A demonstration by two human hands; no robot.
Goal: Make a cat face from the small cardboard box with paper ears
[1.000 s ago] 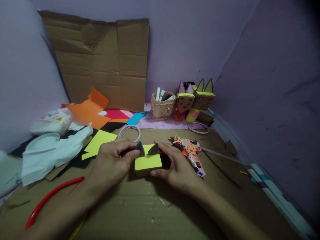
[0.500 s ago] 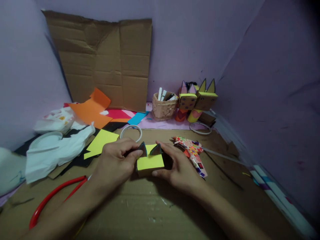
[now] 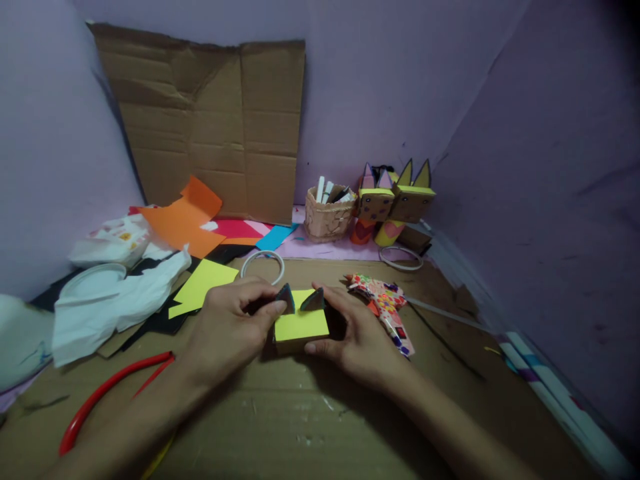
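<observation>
"From the head camera, where is the small yellow-topped cardboard box (image 3: 301,325)?"

"Between the two hands, low in the middle, over the cardboard-covered surface (image 3: 280,427). I can't tell whether its base touches down."

"And the left hand (image 3: 233,323)?"

"Its grip is pinching the left dark triangular ear (image 3: 285,299) between thumb and forefinger, at the box's top."

"The right hand (image 3: 357,337)?"

"Its grip is closed round the box's right side, thumb on the front, forefinger up beside the right dark triangular ear (image 3: 313,301)."

"What lies near them?"

"A flower-patterned glue gun (image 3: 384,301) just beyond the right hand, a white ring (image 3: 262,268) behind the left one, and a red handle (image 3: 100,395) beside the left forearm."

"Farther back?"

"A woven-looking basket (image 3: 329,219) of markers, next to two eared cardboard figures (image 3: 395,203)."
</observation>
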